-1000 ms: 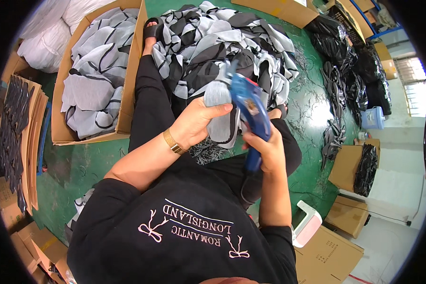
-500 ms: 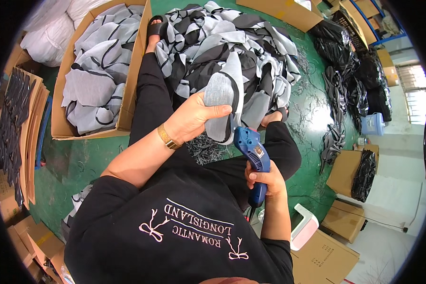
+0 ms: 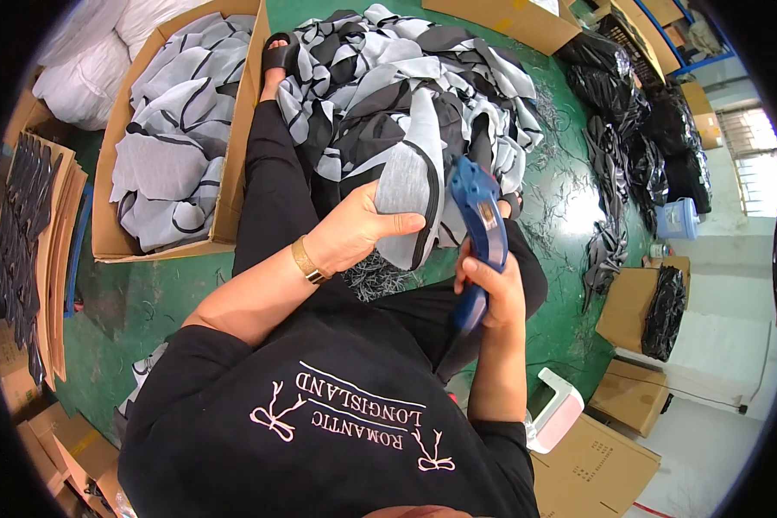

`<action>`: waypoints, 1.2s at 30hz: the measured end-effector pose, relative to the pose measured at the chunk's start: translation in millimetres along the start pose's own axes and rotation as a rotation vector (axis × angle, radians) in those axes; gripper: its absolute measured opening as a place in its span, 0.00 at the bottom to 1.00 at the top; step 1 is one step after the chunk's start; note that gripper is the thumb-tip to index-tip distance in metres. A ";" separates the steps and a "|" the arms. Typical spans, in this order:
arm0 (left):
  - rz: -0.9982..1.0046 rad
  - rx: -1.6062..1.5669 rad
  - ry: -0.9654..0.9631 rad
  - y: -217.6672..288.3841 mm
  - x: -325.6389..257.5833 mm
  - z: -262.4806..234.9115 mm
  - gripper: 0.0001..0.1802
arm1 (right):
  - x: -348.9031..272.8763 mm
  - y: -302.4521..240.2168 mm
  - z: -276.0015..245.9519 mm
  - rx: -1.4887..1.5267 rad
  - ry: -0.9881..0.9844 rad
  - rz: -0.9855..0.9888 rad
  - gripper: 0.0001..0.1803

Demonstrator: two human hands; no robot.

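Observation:
My left hand [image 3: 354, 229] is closed on a grey fabric piece [image 3: 403, 192], thumb on top, fingers hidden beneath. The piece is rounded at its near end, has a black band along its right side, and runs up to the pile beyond. In my right hand [image 3: 499, 289] is a blue handheld electric cutter [image 3: 482, 211], its head pointing away from me. The cutter's head sits just right of the fabric edge and appears apart from it. A large heap of grey and black fabric pieces [image 3: 388, 73] lies on the floor between my feet.
At left stands an open cardboard box [image 3: 226, 203] full of similar pieces. Dark trimmings [image 3: 375, 276] litter the green floor [image 3: 104, 345]. Black plastic bags [image 3: 604, 78], a lidded blue-white bucket [image 3: 678, 220] and a white-pink stool [image 3: 557, 414] are on the right.
The cutter has moved from the fabric's lower right edge up and right, away from it, and tilted. My left hand still grips the piece, whose black-banded side now shows more.

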State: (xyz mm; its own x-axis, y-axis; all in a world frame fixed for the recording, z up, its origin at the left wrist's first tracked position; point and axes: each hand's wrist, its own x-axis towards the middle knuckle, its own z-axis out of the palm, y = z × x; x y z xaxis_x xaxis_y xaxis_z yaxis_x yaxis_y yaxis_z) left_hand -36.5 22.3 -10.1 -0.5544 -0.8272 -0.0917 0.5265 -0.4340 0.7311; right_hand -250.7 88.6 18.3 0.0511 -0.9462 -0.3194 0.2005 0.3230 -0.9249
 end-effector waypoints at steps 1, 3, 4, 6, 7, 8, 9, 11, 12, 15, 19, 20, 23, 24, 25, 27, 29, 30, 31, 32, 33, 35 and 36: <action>-0.005 0.011 -0.004 -1.5 -1.9 2.5 0.20 | 4.8 -6.9 6.6 -0.053 0.043 -0.046 0.22; -0.013 0.022 -0.017 -5.3 -4.1 6.7 0.19 | 12.8 -17.6 19.0 -0.098 0.083 -0.051 0.21; -0.034 0.058 -0.034 -8.4 -5.7 6.7 0.20 | 18.0 -18.4 25.2 -0.255 0.110 -0.118 0.20; -0.031 0.100 -0.053 -13.0 -7.6 7.4 0.17 | 26.6 -14.4 29.4 -0.440 0.137 -0.170 0.22; -0.030 0.100 -0.050 -11.8 -6.8 5.7 0.17 | 28.0 -11.2 29.7 -0.440 0.135 -0.169 0.22; -0.043 0.029 -0.003 -9.3 -4.4 3.3 0.15 | 28.8 -8.7 30.2 -0.467 0.131 -0.169 0.22; -0.055 -0.043 0.045 -6.4 -1.8 0.9 0.13 | 29.5 -6.2 30.3 -0.494 0.126 -0.169 0.22; -0.030 -0.048 0.100 -1.7 1.7 -2.2 0.09 | 27.5 -2.4 32.1 -0.489 0.087 -0.230 0.21; 0.001 -0.058 0.137 -5.7 3.7 -7.4 0.08 | 25.6 -2.9 33.3 -0.355 0.077 -0.151 0.20; 0.004 -0.114 0.166 -0.1 2.3 -12.7 0.06 | 20.6 0.4 25.1 -0.186 0.103 -0.082 0.19; 0.028 -0.108 0.233 3.4 5.1 -20.8 0.09 | 3.3 -2.1 5.4 -0.186 0.168 -0.109 0.17; 0.053 -0.089 0.221 4.4 5.1 -22.1 0.10 | -2.7 -1.9 -1.6 -0.170 0.125 -0.028 0.17; 0.087 -0.020 0.211 7.3 4.7 -25.3 0.12 | -16.2 -2.6 -10.1 -0.160 0.043 0.094 0.18; 0.098 0.030 0.209 8.2 3.8 -25.9 0.13 | -18.4 -3.9 -9.2 -0.206 0.008 0.119 0.18; 0.091 0.031 0.205 9.4 3.2 -24.8 0.13 | -20.9 -4.3 -10.0 -0.252 -0.020 0.142 0.18; 0.094 0.144 0.226 12.5 1.4 -22.1 0.13 | -21.2 -2.8 -12.5 -0.261 -0.031 0.158 0.19; 0.091 0.158 0.217 11.9 0.9 -21.7 0.12 | -19.3 -4.2 -11.7 -0.321 -0.037 0.206 0.19; 0.094 0.227 0.217 11.5 0.3 -22.2 0.11 | -18.9 -3.6 -12.6 -0.318 -0.037 0.206 0.19; 0.098 0.295 0.216 11.2 0.3 -22.5 0.11 | -18.2 -3.3 -14.9 -0.320 -0.038 0.214 0.19; 0.097 0.297 0.217 11.8 -0.5 -22.2 0.11 | -17.5 -3.1 -16.4 -0.322 -0.039 0.221 0.19; 0.088 0.327 0.208 13.2 -1.7 -21.5 0.10 | -17.0 -3.5 -16.6 -0.320 -0.041 0.221 0.19; 0.075 0.357 0.198 16.0 -3.5 -20.0 0.09 | -17.4 -4.2 -17.3 -0.304 -0.045 0.223 0.19; 0.068 0.388 0.185 17.9 -4.1 -19.2 0.09 | -17.1 -3.3 -18.7 -0.302 -0.045 0.224 0.19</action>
State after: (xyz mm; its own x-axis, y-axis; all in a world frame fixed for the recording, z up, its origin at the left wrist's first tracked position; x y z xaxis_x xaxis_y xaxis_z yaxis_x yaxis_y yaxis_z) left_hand -12.5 11.1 -9.5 -0.3830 -0.9148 -0.1284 0.2571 -0.2391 0.9363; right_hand -270.5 104.1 22.9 0.1049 -0.8490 -0.5179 -0.1175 0.5065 -0.8542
